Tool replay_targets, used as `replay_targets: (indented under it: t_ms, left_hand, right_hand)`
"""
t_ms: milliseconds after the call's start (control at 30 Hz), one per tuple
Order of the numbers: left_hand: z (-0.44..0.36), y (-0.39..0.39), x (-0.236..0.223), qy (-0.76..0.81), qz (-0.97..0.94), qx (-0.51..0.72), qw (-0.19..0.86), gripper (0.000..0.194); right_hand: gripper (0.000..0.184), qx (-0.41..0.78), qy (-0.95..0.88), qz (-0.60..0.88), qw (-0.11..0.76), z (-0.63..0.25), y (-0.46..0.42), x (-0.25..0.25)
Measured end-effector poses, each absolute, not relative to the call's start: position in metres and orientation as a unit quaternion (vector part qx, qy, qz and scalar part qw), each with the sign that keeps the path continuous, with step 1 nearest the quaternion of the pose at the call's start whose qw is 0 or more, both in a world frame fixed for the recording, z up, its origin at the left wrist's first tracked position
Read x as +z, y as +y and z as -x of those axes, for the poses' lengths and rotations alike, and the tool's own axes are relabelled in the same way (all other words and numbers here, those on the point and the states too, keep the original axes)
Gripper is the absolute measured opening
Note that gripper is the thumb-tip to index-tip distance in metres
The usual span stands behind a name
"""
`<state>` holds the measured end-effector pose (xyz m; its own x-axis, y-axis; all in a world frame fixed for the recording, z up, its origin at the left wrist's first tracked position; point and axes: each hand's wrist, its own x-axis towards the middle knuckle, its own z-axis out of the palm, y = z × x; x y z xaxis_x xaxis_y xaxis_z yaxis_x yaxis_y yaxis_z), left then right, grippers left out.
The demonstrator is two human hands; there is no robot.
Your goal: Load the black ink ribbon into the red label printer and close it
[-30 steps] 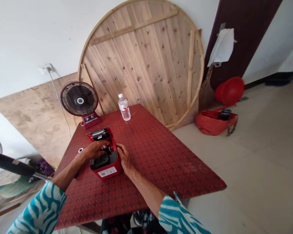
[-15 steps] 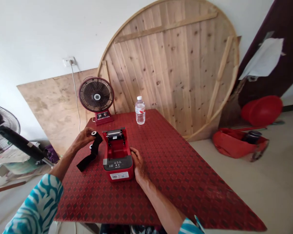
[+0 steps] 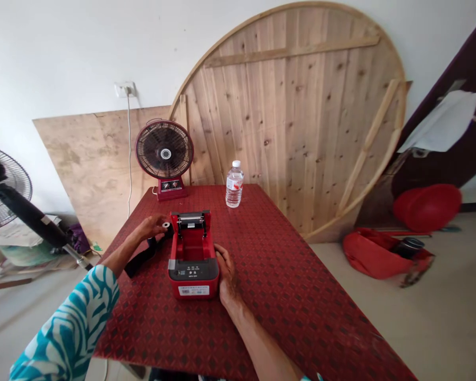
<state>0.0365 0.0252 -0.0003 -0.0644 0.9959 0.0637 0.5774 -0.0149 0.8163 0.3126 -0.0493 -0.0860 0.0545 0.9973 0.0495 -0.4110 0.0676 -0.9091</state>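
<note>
Black roll (image 3: 169, 231): shifted nearer printer (image 3: 194, 278), beside left grip (image 3: 150, 227), pinch unclear; probably light, unspools; take by core (image 3: 165, 225). Right grip (image 3: 227, 276): half-spread against printer.

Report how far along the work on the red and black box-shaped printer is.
Looks done: the printer's hinged lid is up and its red bay looks empty. In hand: the left hand is at the black ribbon roll beside it; the right hand rests against its side. Apparently left: the lid is not yet closed.
</note>
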Motion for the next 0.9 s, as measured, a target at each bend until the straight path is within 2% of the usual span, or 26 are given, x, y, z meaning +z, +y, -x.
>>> replay_targets:
  t_ms: [133,333,567,767,900]
  left_hand:
    - [-0.002,0.001,0.007,0.619,-0.582,0.405,0.337,0.044]
    - [0.014,-0.039,-0.012,0.604,-0.572,0.391,0.395,0.05]
    - [-0.008,-0.044,-0.026,0.611,-0.565,0.418,0.365,0.036]
    - [-0.013,-0.063,-0.001,0.564,-0.544,0.473,0.403,0.055]
    - [-0.05,-0.075,0.03,0.529,-0.63,0.421,0.382,0.055]
  right_hand:
    - [0.04,0.573,-0.385,0.373,0.62,-0.312,-0.051,-0.085]
    - [0.043,0.576,-0.372,0.377,0.622,-0.311,-0.05,-0.085]
    - [0.043,0.581,-0.379,0.374,0.616,-0.312,-0.05,-0.086]
    - [0.04,0.566,-0.384,0.374,0.627,-0.31,-0.05,-0.083]
    - [0.04,0.574,-0.382,0.363,0.626,-0.309,-0.05,-0.084]
